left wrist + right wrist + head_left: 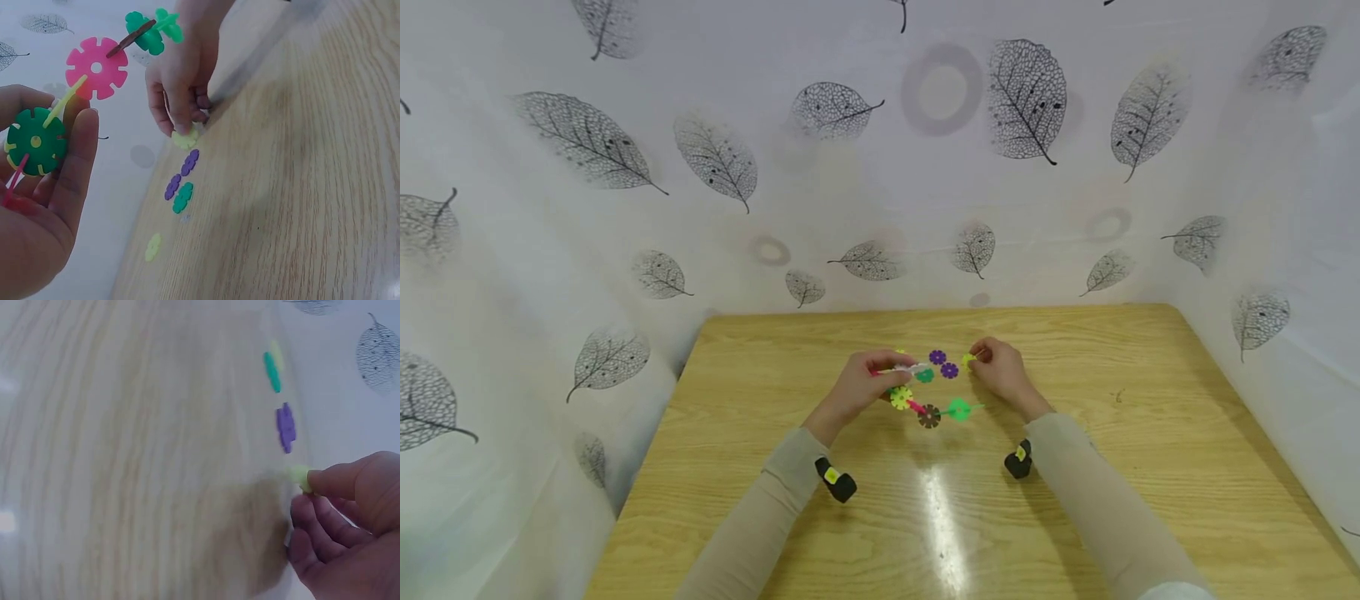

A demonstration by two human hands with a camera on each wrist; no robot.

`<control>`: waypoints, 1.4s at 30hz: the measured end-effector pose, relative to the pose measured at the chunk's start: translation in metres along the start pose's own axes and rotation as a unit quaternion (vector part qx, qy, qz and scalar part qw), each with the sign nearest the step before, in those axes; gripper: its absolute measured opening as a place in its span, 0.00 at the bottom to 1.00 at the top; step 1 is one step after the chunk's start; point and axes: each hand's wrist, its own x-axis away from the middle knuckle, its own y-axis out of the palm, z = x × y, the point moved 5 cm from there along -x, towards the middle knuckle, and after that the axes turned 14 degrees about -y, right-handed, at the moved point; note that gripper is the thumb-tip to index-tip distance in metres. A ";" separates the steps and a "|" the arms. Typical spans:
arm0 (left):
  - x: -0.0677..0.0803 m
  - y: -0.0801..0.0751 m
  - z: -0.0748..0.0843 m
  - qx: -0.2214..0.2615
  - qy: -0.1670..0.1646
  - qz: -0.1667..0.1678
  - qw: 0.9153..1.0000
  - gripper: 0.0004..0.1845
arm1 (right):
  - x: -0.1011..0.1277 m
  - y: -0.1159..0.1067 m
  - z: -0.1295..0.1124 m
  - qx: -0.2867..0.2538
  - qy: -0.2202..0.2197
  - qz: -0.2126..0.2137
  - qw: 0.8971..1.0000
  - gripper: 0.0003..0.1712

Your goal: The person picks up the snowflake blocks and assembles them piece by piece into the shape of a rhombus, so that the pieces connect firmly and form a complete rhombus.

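My left hand point(859, 385) holds up a chain of notched plastic discs slotted into one another. In the left wrist view a dark green disc point(36, 142) lies against the fingers, followed by a pink disc point(97, 67), a brown one seen edge-on point(131, 39) and bright green ones point(150, 34) at the far end. Over the far part of the table, my right hand point(1002, 372) pinches a pale yellow disc point(301, 477) between thumb and fingers. Beside it lie two purple discs point(949, 370) and a green disc point(925, 375).
Another pale yellow disc point(153, 247) lies on the wooden table point(1150, 467), past the green one. A white curtain printed with leaves point(865, 183) hangs behind the table's far edge and along both sides.
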 end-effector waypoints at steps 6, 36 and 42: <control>0.000 -0.001 -0.001 -0.009 -0.001 0.004 1.000 0.13 | 0.002 -0.006 -0.016 -0.113 0.030 -0.007 0.993 0.15; -0.002 -0.003 0.002 -0.015 -0.006 0.020 1.000 0.14 | 0.009 -0.018 -0.096 -0.251 -0.015 -0.069 0.965 0.16; -0.002 -0.002 0.002 -0.017 -0.004 0.015 1.000 0.14 | 0.010 -0.017 -0.097 -0.258 -0.009 -0.069 0.964 0.18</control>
